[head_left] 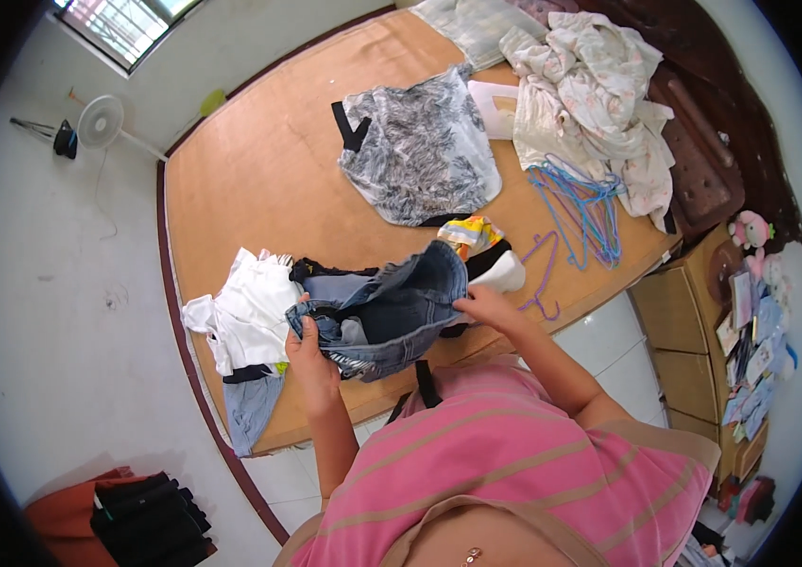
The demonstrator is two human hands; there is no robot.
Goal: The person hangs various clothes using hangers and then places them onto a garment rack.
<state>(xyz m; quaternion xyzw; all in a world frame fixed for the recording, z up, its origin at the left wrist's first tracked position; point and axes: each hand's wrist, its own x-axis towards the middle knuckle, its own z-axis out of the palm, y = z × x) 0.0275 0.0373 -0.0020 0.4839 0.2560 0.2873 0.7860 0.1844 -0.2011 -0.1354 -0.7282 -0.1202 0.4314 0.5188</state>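
A blue denim garment (401, 317) with a wide opening and a frayed edge hangs between my two hands above the near side of the bed. My left hand (310, 355) grips its left edge, thumb on top. The right edge is pinched in my right hand (482, 307), whose fingertips are partly hidden. White clothes (250, 312) lie in a pile just left of my left hand, with a light blue piece (252, 411) under them. Beyond my right hand are a yellow patterned cloth (469, 234) and a white and black piece (503, 272).
A grey and white patterned shirt (420, 151) lies spread on the tan bed surface (269, 170). Blue and purple hangers (590, 213) are heaped at right, near a crumpled floral sheet (590, 85). A cabinet (684, 331) stands right; a fan (102, 121) stands far left.
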